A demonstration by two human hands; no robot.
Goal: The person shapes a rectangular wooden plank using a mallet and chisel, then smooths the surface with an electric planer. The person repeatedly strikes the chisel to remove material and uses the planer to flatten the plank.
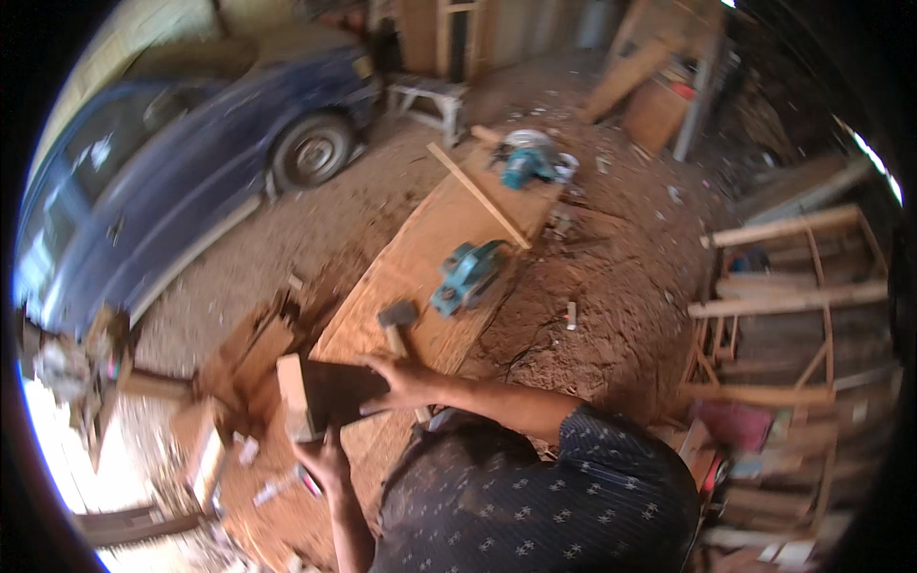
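Note:
Over the near end of the workbench, I hold up a wooden block [294, 390] with a pale edge and a broad dark side. My left hand [328, 460] grips its lower corner from below. At the opposite end, my right hand [409, 382] clasps it with thumb and fingers on either side; some fingertips are blurred. Just beyond the block lies a hammer [396, 313] with a dark head and wooden handle, partly hidden by my right hand. Farther along the bench are a teal power planer [468, 277] and a teal circular saw [531, 166].
A thin wooden strip [480, 198] lies across the workbench [382, 286]. Wood offcuts [253, 353] are piled at the left, near a parked blue car [191, 172]. Wooden frames [783, 306] stand at the right. Dirt and shavings cover the floor.

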